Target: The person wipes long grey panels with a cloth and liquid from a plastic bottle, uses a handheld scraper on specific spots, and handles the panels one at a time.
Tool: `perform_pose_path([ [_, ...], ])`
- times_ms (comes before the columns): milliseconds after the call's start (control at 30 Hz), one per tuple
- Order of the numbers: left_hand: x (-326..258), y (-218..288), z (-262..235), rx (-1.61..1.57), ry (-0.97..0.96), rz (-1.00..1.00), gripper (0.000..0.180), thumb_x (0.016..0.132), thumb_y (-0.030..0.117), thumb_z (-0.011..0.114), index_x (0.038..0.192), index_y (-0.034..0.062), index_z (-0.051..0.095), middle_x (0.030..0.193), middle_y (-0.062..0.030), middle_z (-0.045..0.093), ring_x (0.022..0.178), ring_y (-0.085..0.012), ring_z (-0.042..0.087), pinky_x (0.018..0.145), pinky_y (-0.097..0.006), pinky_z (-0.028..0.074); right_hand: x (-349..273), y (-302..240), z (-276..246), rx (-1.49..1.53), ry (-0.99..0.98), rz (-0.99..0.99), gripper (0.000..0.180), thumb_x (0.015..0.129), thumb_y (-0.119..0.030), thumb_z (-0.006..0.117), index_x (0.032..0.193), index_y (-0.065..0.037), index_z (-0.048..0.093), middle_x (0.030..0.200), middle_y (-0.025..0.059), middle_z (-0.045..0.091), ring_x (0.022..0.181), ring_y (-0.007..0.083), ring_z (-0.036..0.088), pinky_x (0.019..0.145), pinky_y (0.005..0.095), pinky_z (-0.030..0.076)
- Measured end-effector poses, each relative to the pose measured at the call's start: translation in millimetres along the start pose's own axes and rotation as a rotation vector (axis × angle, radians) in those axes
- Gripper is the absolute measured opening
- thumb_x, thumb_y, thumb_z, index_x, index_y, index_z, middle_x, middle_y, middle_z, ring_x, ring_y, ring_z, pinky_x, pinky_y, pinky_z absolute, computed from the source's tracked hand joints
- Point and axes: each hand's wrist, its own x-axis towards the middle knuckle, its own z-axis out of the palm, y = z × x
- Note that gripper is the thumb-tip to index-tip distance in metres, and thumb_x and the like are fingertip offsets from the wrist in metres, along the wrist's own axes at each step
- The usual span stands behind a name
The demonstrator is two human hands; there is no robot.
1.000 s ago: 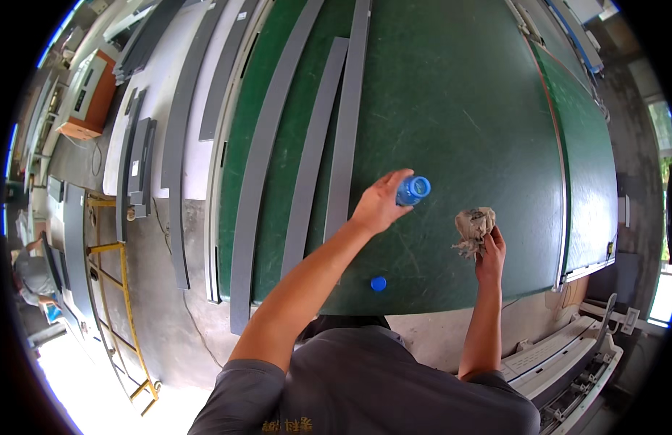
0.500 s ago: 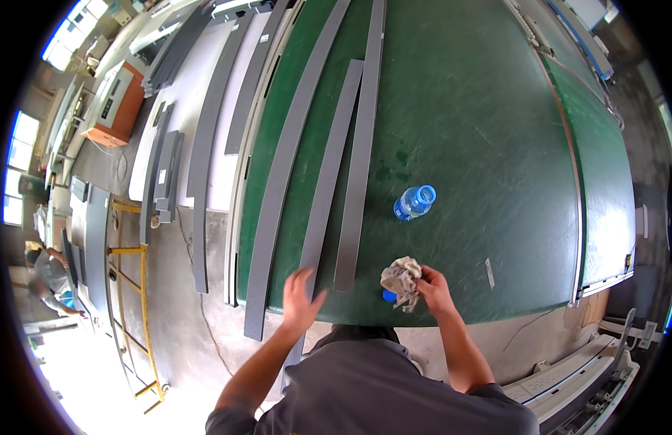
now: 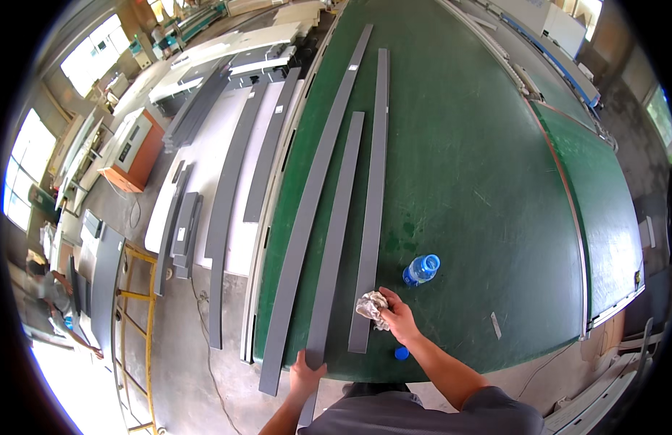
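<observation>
My right hand (image 3: 399,317) pinches a crumpled, stained whitish rag (image 3: 370,307), which is over the near part of the right-hand grey strip (image 3: 376,181). With thumb and fingers at its two edges, my left hand (image 3: 305,373) grips the near end of the middle grey strip (image 3: 339,239). Another long grey strip (image 3: 315,217) lies to the left. All three rest lengthwise on the green tabletop (image 3: 473,217). Right of them stands a clear blue plastic bottle (image 3: 421,270), and a small blue cap (image 3: 402,353) lies nearer to me.
Left of the table, more grey strips (image 3: 231,203) lie on a white surface. A yellow metal frame (image 3: 149,326) stands on the floor near a cable (image 3: 205,337). Another person (image 3: 60,293) is at the far left. A thin pale scrap (image 3: 496,325) lies on the table's right part.
My left hand, open above the strips before, has closed on the middle strip's near end. The rag in my right hand has moved left over the right-hand strip, uncovering the blue cap. The view has shifted.
</observation>
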Motion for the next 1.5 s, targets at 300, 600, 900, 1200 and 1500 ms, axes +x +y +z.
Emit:
perform_pose_path([
  [300,153.7,124.7,3.3,0.282,0.21,0.294,0.096,0.083,0.027,0.089,0.16,0.0014,0.038,0.149,-0.0262,0.053,0.139,-0.0441,0.051,0.118,-0.051,0.042,16.2,28.3,1.3,0.088,0.055,-0.007,0.041,0.098,-0.003,0.058,0.136,0.009,0.066,0.177,0.0194,0.023,0.16,0.0257,0.029,0.123,0.038,0.034],
  [600,82.5,123.9,93.9,0.297,0.018,0.249,0.102,0.077,0.046,0.09,0.155,-0.0003,0.043,0.147,-0.0194,0.053,0.139,-0.0379,0.052,0.113,-0.052,0.045,-20.1,-43.6,25.2,-0.859,0.193,-0.616,0.03,0.083,0.0,0.071,0.113,-0.001,0.067,0.129,0.016,0.065,0.118,0.0409,0.061,0.102,0.0468,0.051],
  [900,39.0,81.4,101.1,0.295,0.054,0.24,0.081,0.074,0.031,0.089,0.142,0.0014,0.055,0.131,-0.0175,0.058,0.127,-0.0386,0.056,0.105,-0.052,0.043,7.2,13.2,31.8,-1.367,-0.268,-0.723,0.054,0.091,-0.007,0.067,0.144,-0.006,0.062,0.161,0.0167,0.05,0.152,0.0385,0.045,0.127,0.0528,0.035],
  [1200,-18.1,16.6,71.7,0.214,0.126,0.202,0.077,0.074,0.027,0.084,0.14,-0.0005,0.056,0.127,-0.0193,0.057,0.125,-0.043,0.055,0.106,-0.053,0.043,-21.2,24.4,76.4,-1.45,-0.53,-0.677,0.06,0.097,-0.026,0.068,0.149,0.002,0.057,0.163,0.0236,0.047,0.157,0.0394,0.038,0.131,0.052,0.029],
  [1500,-156.7,-103.3,15.8,0.006,0.149,0.093,0.073,0.074,0.007,0.083,0.141,0.0022,0.056,0.13,-0.0214,0.057,0.117,-0.0435,0.062,0.094,-0.049,0.056,75.3,3.6,72.4,-1.609,-0.31,-0.797,0.077,0.102,-0.038,0.066,0.16,0.007,0.038,0.17,0.0245,0.034,0.159,0.0432,0.03,0.132,0.0512,0.024],
])
